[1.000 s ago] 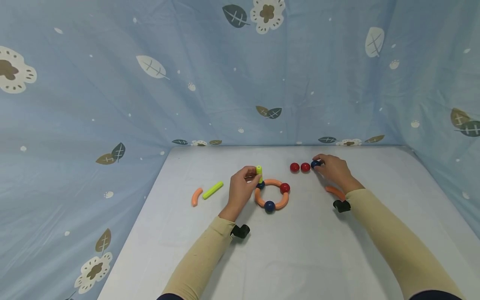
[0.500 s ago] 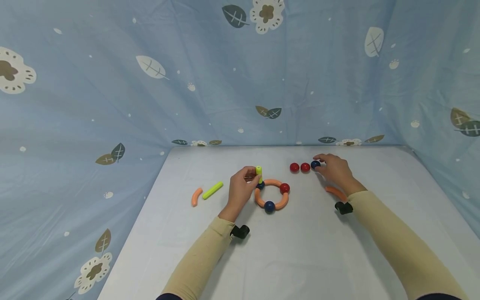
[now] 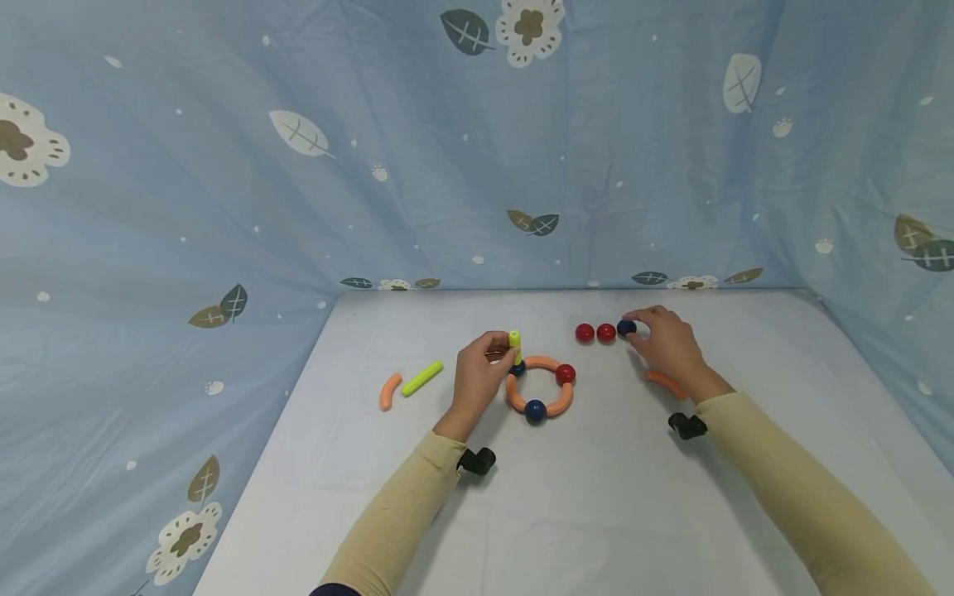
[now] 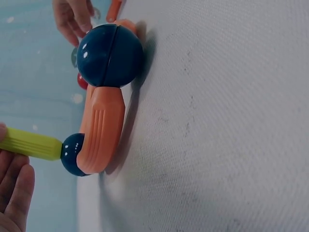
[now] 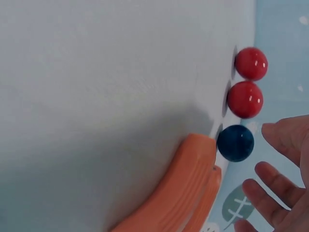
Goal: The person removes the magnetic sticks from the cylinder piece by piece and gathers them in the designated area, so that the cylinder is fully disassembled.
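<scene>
My left hand point(image 3: 478, 374) pinches an upright yellow-green stick point(image 3: 515, 348), whose lower end meets a dark blue ball point(image 3: 517, 368) of a ring. Curved orange pieces point(image 3: 516, 395) join that ball, a red ball point(image 3: 566, 374) and a second blue ball point(image 3: 535, 410) in the ring. In the left wrist view the stick point(image 4: 36, 144) touches the ball point(image 4: 72, 154). By a loose blue ball point(image 5: 235, 143), my right hand point(image 5: 285, 179) has its fingers spread and apart from it in the right wrist view. Two red balls point(image 3: 585, 333) lie left of that ball.
On the white table point(image 3: 596, 513), a yellow-green stick point(image 3: 422, 378) and a curved orange piece point(image 3: 391, 391) lie left of the ring. Curved orange pieces point(image 5: 178, 193) lie below my right hand. A patterned blue cloth point(image 3: 417, 165) hangs behind the table.
My right hand has drawn slightly back from the loose blue ball, its wrist moving a little right and down. The left hand and the stick have stayed still.
</scene>
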A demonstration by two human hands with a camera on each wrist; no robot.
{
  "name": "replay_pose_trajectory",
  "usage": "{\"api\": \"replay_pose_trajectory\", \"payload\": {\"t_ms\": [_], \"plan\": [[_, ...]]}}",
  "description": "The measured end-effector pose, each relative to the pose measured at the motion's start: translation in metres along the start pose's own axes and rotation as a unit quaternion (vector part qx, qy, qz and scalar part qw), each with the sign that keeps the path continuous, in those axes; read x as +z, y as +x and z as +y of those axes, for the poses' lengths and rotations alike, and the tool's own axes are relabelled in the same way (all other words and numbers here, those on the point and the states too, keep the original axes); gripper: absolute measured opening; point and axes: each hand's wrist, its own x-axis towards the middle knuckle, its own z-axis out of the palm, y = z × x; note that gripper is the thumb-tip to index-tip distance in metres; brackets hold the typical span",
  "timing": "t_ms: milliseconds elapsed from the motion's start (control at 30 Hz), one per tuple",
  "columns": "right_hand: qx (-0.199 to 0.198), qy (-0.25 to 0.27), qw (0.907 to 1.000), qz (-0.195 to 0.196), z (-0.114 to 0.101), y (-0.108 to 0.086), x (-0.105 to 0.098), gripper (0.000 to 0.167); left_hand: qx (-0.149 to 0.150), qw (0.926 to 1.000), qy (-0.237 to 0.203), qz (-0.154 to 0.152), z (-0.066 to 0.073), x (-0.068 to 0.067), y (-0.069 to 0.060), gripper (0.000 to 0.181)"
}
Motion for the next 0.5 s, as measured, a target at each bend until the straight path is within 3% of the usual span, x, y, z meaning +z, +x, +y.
{"api": "replay_pose_trajectory", "payload": {"t_ms": [200, 500], "plan": [[0.005, 0.022, 0.9997, -0.002, -0.005, -0.007, 0.006, 0.038, 0.006, 1.0000, -0.005, 0.001, 0.001, 0.000, -0.001, 0.020], [-0.031, 0.021, 0.9992, -0.011, -0.020, -0.020, 0.012, 0.036, 0.003, 1.0000, 0.006, 0.001, 0.000, 0.001, -0.002, 0.020]]}}
